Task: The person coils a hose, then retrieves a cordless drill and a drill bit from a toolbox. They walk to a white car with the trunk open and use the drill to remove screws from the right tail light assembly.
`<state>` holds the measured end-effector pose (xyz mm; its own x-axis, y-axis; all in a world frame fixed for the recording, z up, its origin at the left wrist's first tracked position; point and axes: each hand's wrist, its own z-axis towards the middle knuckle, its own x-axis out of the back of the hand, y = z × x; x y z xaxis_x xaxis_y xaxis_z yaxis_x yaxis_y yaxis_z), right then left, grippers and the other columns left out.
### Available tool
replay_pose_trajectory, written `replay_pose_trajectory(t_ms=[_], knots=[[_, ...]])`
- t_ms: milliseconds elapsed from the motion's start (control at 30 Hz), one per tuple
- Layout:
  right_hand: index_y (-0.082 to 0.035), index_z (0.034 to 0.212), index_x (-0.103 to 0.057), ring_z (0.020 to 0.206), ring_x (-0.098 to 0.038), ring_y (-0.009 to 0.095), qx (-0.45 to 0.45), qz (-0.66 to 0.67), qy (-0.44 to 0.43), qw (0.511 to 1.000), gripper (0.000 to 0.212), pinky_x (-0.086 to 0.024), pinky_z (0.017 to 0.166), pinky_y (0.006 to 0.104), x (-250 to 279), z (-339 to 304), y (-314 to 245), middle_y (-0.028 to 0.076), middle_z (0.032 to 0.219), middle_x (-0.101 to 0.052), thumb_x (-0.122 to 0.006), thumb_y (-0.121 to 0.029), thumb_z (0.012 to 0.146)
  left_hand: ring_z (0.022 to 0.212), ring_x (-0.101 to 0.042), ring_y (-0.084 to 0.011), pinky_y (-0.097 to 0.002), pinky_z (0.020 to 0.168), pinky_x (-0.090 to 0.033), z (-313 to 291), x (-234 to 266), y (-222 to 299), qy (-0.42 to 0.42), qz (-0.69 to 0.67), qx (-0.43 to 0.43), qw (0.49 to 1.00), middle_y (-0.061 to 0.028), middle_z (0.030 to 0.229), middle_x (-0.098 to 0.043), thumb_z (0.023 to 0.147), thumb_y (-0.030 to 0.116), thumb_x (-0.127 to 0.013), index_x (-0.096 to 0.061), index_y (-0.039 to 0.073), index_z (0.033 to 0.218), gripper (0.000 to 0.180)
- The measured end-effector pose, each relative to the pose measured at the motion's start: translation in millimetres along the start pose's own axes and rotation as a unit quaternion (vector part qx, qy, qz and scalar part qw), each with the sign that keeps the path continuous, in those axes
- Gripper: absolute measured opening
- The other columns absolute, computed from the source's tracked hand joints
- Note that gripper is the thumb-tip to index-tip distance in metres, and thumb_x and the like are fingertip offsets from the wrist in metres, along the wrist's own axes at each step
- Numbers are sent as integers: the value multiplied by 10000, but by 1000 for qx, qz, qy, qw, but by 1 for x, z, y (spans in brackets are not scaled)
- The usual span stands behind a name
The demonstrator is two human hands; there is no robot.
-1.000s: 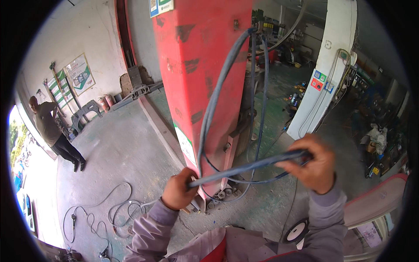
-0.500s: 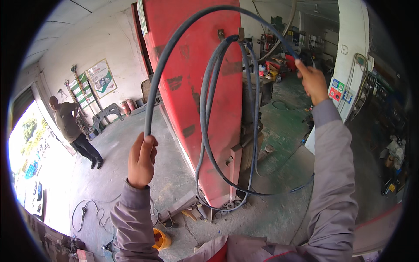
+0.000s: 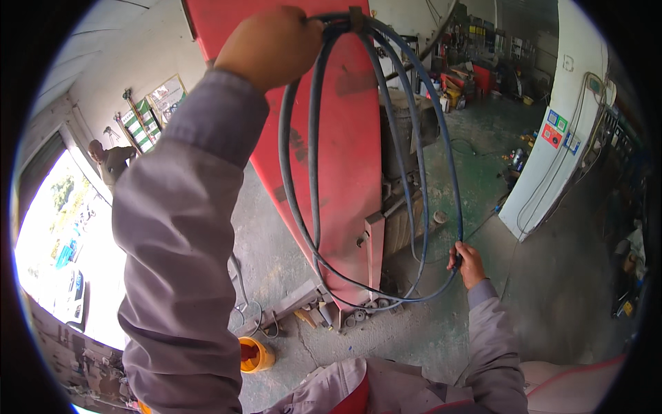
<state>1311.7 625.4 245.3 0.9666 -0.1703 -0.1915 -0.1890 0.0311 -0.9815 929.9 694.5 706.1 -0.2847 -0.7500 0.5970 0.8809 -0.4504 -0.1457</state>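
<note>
A dark hose [image 3: 314,152] hangs in several loops from a bracket [image 3: 356,19] on a tall red panel [image 3: 348,152]. High up beside the bracket, my left hand [image 3: 272,45] is closed round the top of the loops; the sleeve and the back of the hand cover part of the hose. Lower down and to the right, my right hand [image 3: 469,265] grips the outermost loop at its side. The loops cross one another near the foot of the panel.
An orange bucket [image 3: 256,355] stands on the floor by a metal beam [image 3: 283,319]. At the far left, a person [image 3: 114,162] stands near the bright doorway. A white pillar [image 3: 552,145] rises on the right, with cables on it. Shelves and containers line the back.
My left hand has gone up to the bracket, carrying the hose there. My right hand has dropped to the side of the loop. The raised arc now hangs with the other loops.
</note>
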Motion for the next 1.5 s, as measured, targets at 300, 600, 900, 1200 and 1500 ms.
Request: replay_pose_trajectory(t_ms=[300, 600, 900, 1200, 1500], knots=[[-31, 1096, -615, 673, -561, 147, 179, -59, -14, 982, 370, -441, 601, 320, -74, 71, -126, 44, 795, -618, -548, -393, 1057, 922, -699, -404, -486, 842, -561, 13, -12, 52, -24, 175, -60, 983, -231, 1018, -724, 944, 239, -538, -728, 26, 1019, 295], [-30, 866, -555, 566, -475, 223, 270, -252, 61, 927, 417, -373, 542, 395, -43, 59, -19, 109, 654, -496, -494, -382, 1081, 828, -684, -253, -381, 750, -543, -83, -14, 3, -23, -239, 181, 954, -145, 1012, -691, 960, 251, -658, -651, 7, 1235, 368], [-1, 1071, -651, 832, -634, 471, 82, -437, 151, 883, 531, -476, 693, 506, 80, -22, 178, 253, 905, -674, -431, -483, 1073, 686, -470, -36, -215, 625, -400, -350, -73, -59, -121, -365, 339, 859, 50, 758, -525, 982, 142, -674, -627, 28, 1047, 140], [-1, 1239, -635, 1036, -648, 444, -150, -423, 126, 885, 682, -497, 904, 492, 114, 46, 218, 246, 1124, -685, -413, -610, 1030, 799, -626, -131, -326, 786, -487, -646, -161, -62, -235, -358, 593, 682, -7, 789, -668, 1009, 388, -643, -691, 52, 846, 377], [29, 1342, -546, 1185, -583, 347, 412, -336, 79, 843, 439, -455, 1039, 448, -156, -48, 3, 187, 1308, -595, -638, -196, 977, 680, -654, -413, -477, 652, -521, -620, -118, -8, -326, -196, 483, 789, -225, 708, -639, 956, 418, -636, -688, 16, 804, 432]])
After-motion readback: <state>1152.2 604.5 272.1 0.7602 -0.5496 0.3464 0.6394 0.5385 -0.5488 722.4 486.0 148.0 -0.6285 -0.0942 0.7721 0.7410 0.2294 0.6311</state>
